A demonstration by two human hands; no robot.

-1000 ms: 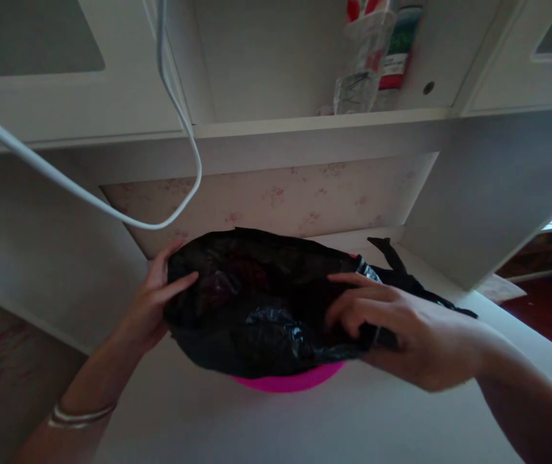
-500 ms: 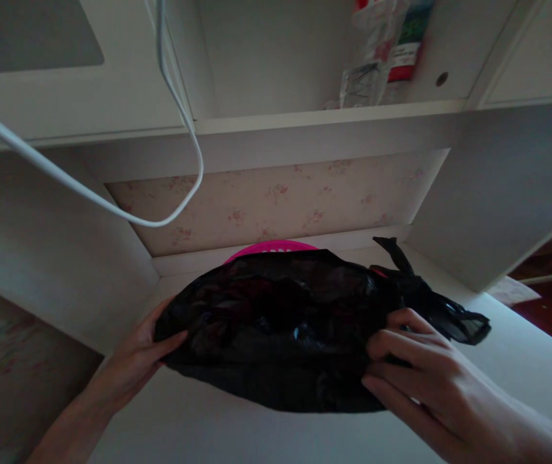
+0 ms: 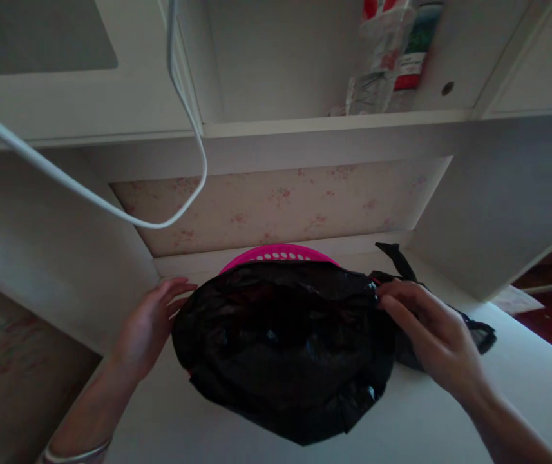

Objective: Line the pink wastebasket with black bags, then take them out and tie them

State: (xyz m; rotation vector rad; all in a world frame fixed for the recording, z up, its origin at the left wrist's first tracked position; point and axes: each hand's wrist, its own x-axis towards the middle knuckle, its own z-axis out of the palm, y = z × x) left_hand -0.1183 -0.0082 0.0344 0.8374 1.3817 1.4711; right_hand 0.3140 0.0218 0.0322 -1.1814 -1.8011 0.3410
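Observation:
A black plastic bag (image 3: 280,348) spreads wide open over a pink basket (image 3: 280,251), of which only the perforated far rim shows. My left hand (image 3: 152,322) is beside the bag's left edge with its fingers apart; whether the fingertips touch the bag is hard to tell. At the bag's right edge, my right hand (image 3: 425,328) pinches the plastic between thumb and fingers. More black plastic (image 3: 481,335) with a loose strip lies beyond and under my right hand.
A white cable (image 3: 160,224) hangs in a loop at the upper left. Above is a cabinet shelf (image 3: 333,124) with a clear plastic container (image 3: 377,71) and a red and green package (image 3: 415,51). White side panels stand left and right of the white surface (image 3: 256,444).
My left hand has come off the bag's left edge and its fingers have spread. My right hand has moved up along the right edge. The bag's near side hangs lower and more basket rim shows.

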